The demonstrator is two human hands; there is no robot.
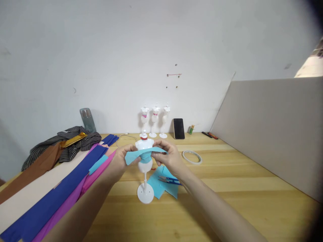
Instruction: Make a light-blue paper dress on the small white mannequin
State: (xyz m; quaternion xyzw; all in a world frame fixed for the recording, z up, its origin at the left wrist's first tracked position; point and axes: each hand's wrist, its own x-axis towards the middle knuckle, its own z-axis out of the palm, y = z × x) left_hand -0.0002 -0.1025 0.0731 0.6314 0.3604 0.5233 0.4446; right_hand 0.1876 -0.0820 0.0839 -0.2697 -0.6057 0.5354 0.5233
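Blue strip point(132, 156) crosses the mannequin point(145, 166), clamped in left hand point(122, 156) and right hand point(170, 155).

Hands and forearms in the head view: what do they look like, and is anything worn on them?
The left hand and right hand are ungloved. Both forearms show no sleeves, and no watch or bracelet is visible. Rings and nail details are too small to judge.

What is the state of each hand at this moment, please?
Left hand: closed, holding the blue strip near one end.
Right hand: closed, holding it near the other end.
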